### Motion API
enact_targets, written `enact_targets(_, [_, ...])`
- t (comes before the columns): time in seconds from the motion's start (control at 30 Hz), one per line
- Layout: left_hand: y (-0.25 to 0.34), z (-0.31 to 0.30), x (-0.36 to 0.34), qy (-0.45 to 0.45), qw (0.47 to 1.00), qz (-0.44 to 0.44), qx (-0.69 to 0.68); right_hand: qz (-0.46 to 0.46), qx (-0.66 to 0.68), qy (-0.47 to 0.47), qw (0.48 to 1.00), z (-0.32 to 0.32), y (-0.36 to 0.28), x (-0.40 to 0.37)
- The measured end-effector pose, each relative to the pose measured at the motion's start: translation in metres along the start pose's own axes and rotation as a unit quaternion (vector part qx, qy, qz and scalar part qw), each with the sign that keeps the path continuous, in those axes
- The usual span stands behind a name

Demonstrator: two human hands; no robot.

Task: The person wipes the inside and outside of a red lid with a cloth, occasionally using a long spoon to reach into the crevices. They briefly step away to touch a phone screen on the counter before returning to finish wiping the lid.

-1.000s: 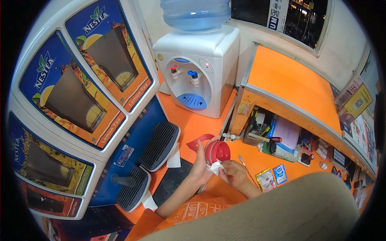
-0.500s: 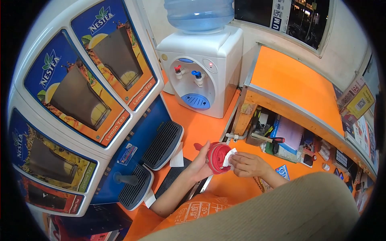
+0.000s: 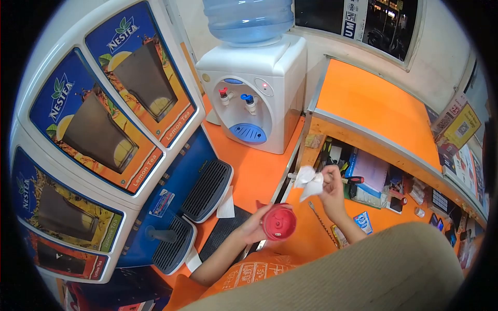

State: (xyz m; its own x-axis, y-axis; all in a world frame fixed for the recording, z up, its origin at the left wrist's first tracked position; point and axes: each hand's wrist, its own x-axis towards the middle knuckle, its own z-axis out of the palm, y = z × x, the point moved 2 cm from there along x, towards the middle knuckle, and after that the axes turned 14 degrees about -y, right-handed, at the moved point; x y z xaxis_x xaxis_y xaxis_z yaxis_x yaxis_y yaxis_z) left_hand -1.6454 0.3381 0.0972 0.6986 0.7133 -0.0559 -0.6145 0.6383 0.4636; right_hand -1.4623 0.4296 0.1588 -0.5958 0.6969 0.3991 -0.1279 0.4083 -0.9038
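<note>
My left hand (image 3: 252,228) is wrapped round the side of a round red plastic container (image 3: 280,222), which looks like a cup or a lid with a small tab. Its hollow inside faces up toward me, with a small raised part in the middle. Up and to the right, my right hand (image 3: 332,191) pinches a crumpled white tissue (image 3: 310,183), held apart from the red container. Below the right hand, a blue and white packet (image 3: 363,223) and a dark cord (image 3: 322,224) lie on the orange counter (image 3: 259,173).
A drink dispenser (image 3: 98,129) with tea labels stands at left, with drip trays (image 3: 207,190) below. A white water dispenser (image 3: 254,67) is at the back. An orange-topped shelf (image 3: 371,111) at right holds tools, papers and small items. A beige surface (image 3: 353,274) crosses the foreground.
My right hand has lifted the tissue out of the red container and moved it up and right. The left hand still holds the container, now slightly lower, with its inside uncovered.
</note>
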Motion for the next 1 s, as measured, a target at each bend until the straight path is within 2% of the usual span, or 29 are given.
enact_targets(0.03, [0.001, -0.001, -0.002, -0.003, 1.0, -0.001, -0.001, 0.098, 0.252, 0.063, 0.961, -0.004, 0.009, -0.004])
enact_targets(0.07, [0.004, -0.001, -0.004, 0.004, 1.0, 0.019, -0.009, 0.109, 0.364, 0.1, 0.919, -0.004, 0.01, -0.008])
enact_targets(0.17, [0.008, 0.006, -0.002, 0.001, 0.999, 0.05, -0.015, 0.15, 0.414, 0.095, 0.893, -0.01, 0.017, -0.024])
enact_targets(0.3, [0.011, 0.02, 0.004, -0.024, 0.996, 0.084, -0.011, 0.124, 0.437, 0.091, 0.886, -0.003, -0.004, -0.03])
enact_targets(0.33, [0.011, 0.024, 0.006, -0.038, 0.995, 0.093, -0.015, 0.111, 0.438, 0.047, 0.891, -0.003, -0.009, -0.031])
enact_targets(0.43, [0.011, 0.031, 0.009, -0.061, 0.993, 0.098, 0.019, 0.078, 0.464, 0.009, 0.882, -0.002, -0.011, -0.043])
enact_targets(0.67, [0.007, 0.056, 0.012, -0.036, 0.989, 0.126, 0.073, 0.099, 0.486, 0.01, 0.868, 0.002, -0.043, -0.056])
enact_targets(0.73, [0.002, 0.053, 0.013, -0.124, 0.98, 0.135, 0.072, 0.098, 0.411, 0.022, 0.906, -0.001, -0.045, -0.065])
enact_targets(0.77, [-0.001, 0.053, 0.012, -0.121, 0.981, 0.134, 0.073, 0.098, 0.413, 0.021, 0.905, 0.0, -0.047, -0.069])
enact_targets(0.83, [-0.005, 0.057, 0.01, -0.196, 0.967, 0.154, 0.052, 0.058, 0.378, 0.064, 0.922, 0.0, -0.052, -0.075])
enact_targets(0.9, [-0.007, 0.063, 0.009, -0.198, 0.962, 0.168, 0.084, 0.058, 0.353, 0.066, 0.932, 0.002, -0.058, -0.082])
enact_targets(0.97, [-0.01, 0.064, 0.006, -0.201, 0.956, 0.18, 0.114, 0.062, 0.219, 0.014, 0.974, 0.008, -0.075, -0.088])
enact_targets(1.0, [-0.013, 0.062, 0.002, -0.159, 0.961, 0.178, 0.139, 0.045, 0.227, 0.061, 0.971, 0.018, -0.085, -0.087])
